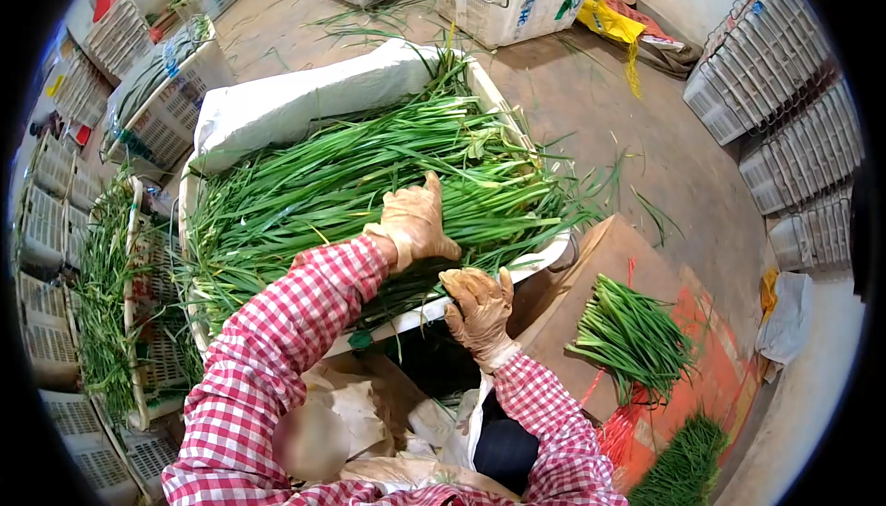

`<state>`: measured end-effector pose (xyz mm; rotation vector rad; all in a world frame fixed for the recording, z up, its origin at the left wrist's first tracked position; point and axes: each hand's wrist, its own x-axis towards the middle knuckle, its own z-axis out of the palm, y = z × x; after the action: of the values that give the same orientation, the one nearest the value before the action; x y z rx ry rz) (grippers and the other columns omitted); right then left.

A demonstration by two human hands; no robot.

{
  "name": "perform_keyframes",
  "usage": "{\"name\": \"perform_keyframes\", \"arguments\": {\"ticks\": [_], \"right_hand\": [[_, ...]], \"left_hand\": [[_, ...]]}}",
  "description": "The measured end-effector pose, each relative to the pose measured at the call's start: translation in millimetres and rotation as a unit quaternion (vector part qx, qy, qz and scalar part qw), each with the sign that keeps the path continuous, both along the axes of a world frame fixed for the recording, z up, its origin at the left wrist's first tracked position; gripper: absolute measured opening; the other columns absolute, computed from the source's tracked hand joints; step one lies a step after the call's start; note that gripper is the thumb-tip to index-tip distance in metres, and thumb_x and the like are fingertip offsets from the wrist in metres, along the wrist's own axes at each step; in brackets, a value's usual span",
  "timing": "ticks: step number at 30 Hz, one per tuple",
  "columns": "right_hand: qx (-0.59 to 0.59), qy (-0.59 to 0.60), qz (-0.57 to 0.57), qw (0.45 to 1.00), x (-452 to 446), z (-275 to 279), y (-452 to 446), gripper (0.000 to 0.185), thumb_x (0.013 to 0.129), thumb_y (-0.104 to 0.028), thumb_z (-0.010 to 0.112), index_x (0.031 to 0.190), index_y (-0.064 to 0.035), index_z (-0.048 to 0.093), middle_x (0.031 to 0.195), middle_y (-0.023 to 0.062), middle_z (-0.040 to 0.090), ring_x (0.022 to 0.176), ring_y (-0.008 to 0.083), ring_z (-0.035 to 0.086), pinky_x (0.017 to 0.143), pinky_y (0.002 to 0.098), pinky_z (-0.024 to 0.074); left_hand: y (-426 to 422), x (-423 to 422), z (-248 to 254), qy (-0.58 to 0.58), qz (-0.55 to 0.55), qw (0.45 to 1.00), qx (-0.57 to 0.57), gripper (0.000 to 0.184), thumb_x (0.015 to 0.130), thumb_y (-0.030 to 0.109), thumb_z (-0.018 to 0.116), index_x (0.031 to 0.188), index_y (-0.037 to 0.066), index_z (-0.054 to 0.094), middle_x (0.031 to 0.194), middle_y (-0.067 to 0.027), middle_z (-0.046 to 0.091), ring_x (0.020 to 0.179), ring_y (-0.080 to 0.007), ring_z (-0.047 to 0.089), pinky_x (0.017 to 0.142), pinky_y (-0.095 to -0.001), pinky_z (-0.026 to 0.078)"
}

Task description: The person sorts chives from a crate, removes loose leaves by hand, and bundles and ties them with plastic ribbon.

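My left hand (pixel 415 220), in a pale glove, lies over the long green stalks (pixel 360 174) heaped in a white crate (pixel 187 220). Its index finger and thumb stretch apart, while its other fingers are bent and partly hidden. By the crate's near right rim is my right hand (pixel 480 310), gloved too, with its fingers spread a little and nothing seen between them. White cloth (pixel 314 95) covers the crate's far side. To the right, a bundle of green stalks (pixel 635 335) lies on a brown board (pixel 591 298).
Red strings (pixel 628 437) lie below the bundle, with another green bunch (pixel 685 464) at the bottom right. White crates (pixel 508 7) stand at the back, a crate of greens (pixel 137 303) at the left and stacked crates (pixel 761 54) along the right wall.
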<state>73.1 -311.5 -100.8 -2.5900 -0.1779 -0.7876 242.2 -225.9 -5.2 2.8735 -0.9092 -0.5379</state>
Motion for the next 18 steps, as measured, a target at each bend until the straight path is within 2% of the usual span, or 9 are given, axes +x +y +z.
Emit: {"name": "perform_keyframes", "arguments": {"ticks": [3, 4, 5, 8, 12, 15, 16, 17, 18], "right_hand": [[0.066, -0.011, 0.008, 0.998, 0, 8, -2, 0.036, 0.092, -0.032, 0.05, 0.125, -0.0178, 0.052, 0.114, 0.001, 0.056, 0.112, 0.0206, 0.05, 0.109, 0.0419, 0.015], [0.063, -0.022, 0.005, 0.998, 0, 14, -5, 0.036, 0.091, -0.029, 0.052, 0.124, -0.0141, 0.053, 0.115, 0.0047, 0.057, 0.109, 0.0235, 0.052, 0.106, 0.0424, 0.0238], [0.062, -0.021, 0.003, 0.998, 1, 18, -7, 0.036, 0.091, -0.029, 0.052, 0.124, -0.0141, 0.053, 0.115, 0.0047, 0.057, 0.109, 0.0235, 0.052, 0.106, 0.0424, 0.0238], [0.138, -0.088, -0.005, 0.986, 1, 35, -16, 0.036, 0.093, -0.029, 0.051, 0.119, -0.0044, 0.054, 0.116, 0.0117, 0.059, 0.105, 0.0291, 0.055, 0.096, 0.0447, 0.0394], [0.144, -0.136, -0.043, 0.979, -13, 64, -26, 0.038, 0.094, -0.03, 0.051, 0.118, -0.0007, 0.054, 0.113, 0.0157, 0.059, 0.105, 0.0318, 0.055, 0.093, 0.043, 0.0418], [0.153, -0.139, -0.064, 0.976, -22, 75, -33, 0.037, 0.094, -0.028, 0.052, 0.117, 0.0003, 0.053, 0.115, 0.0161, 0.058, 0.107, 0.0318, 0.055, 0.095, 0.0419, 0.0418], [0.162, -0.142, -0.092, 0.972, -22, 77, -32, 0.044, 0.095, -0.037, 0.046, 0.116, 0.0015, 0.05, 0.108, 0.016, 0.058, 0.104, 0.0305, 0.055, 0.094, 0.0408, 0.0419], [0.147, -0.136, -0.104, 0.974, -24, 80, -35, 0.046, 0.096, -0.038, 0.046, 0.117, 0.0021, 0.05, 0.11, 0.0161, 0.056, 0.103, 0.0281, 0.055, 0.093, 0.0393, 0.0428], [0.177, -0.138, -0.105, 0.969, -26, 77, -38, 0.047, 0.095, -0.039, 0.046, 0.118, 0.0023, 0.049, 0.112, 0.0158, 0.055, 0.102, 0.0266, 0.055, 0.093, 0.0388, 0.0428]], "left_hand": [[5, 12, -1, 0.075, -0.01, 0.994, -0.073, 0.107, 0.054, 0.048, 0.081, 0.13, -0.009, 0.032, 0.097, -0.0219, 0.062, 0.091, -0.0335, 0.061, 0.077, -0.0371, 0.049], [5, 11, -4, 0.062, -0.014, 0.995, -0.076, 0.102, 0.056, 0.047, 0.081, 0.129, -0.008, 0.034, 0.095, -0.0215, 0.063, 0.089, -0.0342, 0.062, 0.076, -0.0383, 0.049], [5, 7, -6, 0.063, -0.017, 0.995, -0.076, 0.102, 0.056, 0.047, 0.081, 0.129, -0.008, 0.034, 0.095, -0.0215, 0.063, 0.089, -0.0342, 0.062, 0.076, -0.0383, 0.049], [4, -6, 7, 0.058, 0.006, 0.996, -0.073, 0.1, 0.059, 0.043, 0.081, 0.133, -0.006, 0.034, 0.091, -0.0211, 0.064, 0.086, -0.0342, 0.063, 0.074, -0.0389, 0.049], [9, 13, 27, 0.092, 0.002, 0.992, -0.087, 0.091, 0.058, 0.04, 0.085, 0.126, -0.004, 0.043, 0.09, -0.0202, 0.065, 0.084, -0.0322, 0.064, 0.074, -0.0376, 0.05], [18, 61, 14, 0.309, -0.017, 0.917, -0.251, 0.086, 0.063, 0.016, 0.085, 0.131, -0.009, 0.038, 0.092, -0.0156, 0.068, 0.087, -0.0221, 0.065, 0.08, -0.0292, 0.051], [21, 73, 20, 0.362, 0.012, 0.892, -0.269, 0.087, 0.065, 0.014, 0.084, 0.131, -0.012, 0.034, 0.092, -0.0154, 0.069, 0.089, -0.0207, 0.065, 0.081, -0.0276, 0.051], [23, 84, 28, 0.412, 0.041, 0.864, -0.287, 0.089, 0.066, 0.011, 0.083, 0.132, -0.015, 0.03, 0.091, -0.0153, 0.069, 0.09, -0.0194, 0.065, 0.081, -0.0261, 0.051], [24, 93, 37, 0.33, 0.018, 0.91, -0.252, 0.089, 0.071, 0.011, 0.08, 0.132, -0.018, 0.022, 0.09, -0.0157, 0.07, 0.092, -0.0179, 0.065, 0.082, -0.025, 0.051]]}}
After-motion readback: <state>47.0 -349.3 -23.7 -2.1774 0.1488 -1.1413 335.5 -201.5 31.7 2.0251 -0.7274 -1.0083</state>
